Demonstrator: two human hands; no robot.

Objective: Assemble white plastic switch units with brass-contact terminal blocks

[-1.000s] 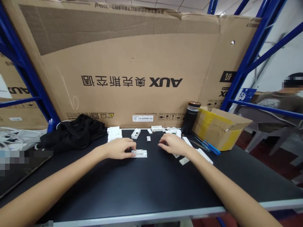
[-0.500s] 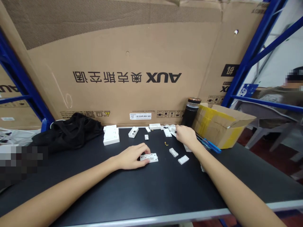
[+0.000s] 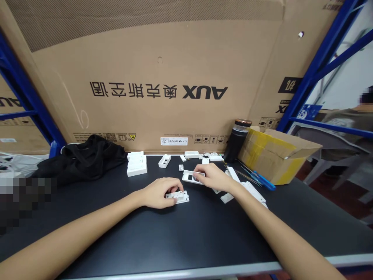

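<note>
My left hand (image 3: 163, 193) is closed on the left end of a small white plastic plate with raised parts and dark holes (image 3: 182, 196), low over the black tabletop (image 3: 163, 237). My right hand (image 3: 214, 177) pinches the right end of a white plastic housing with rectangular cut-outs (image 3: 189, 176), held tilted just beyond the plate. The two pieces are apart. A similar white housing (image 3: 164, 161) lies farther back, and a small white block (image 3: 181, 167) sits near it. Under my right wrist, a white rectangular piece (image 3: 226, 198) is partly hidden.
Stacked white boxes (image 3: 136, 165) and a black cloth bag (image 3: 87, 157) lie at the back left. A black bottle (image 3: 235, 142), a cardboard box (image 3: 271, 155), a blue-handled tool (image 3: 264, 181) and white panels (image 3: 254, 191) are at the right. A large carton (image 3: 157, 116) stands behind; a person sits beyond the rack.
My right hand has come back from the parts at the rear, bringing the white housing toward my left hand. The left hand and its plate have shifted slightly left.
</note>
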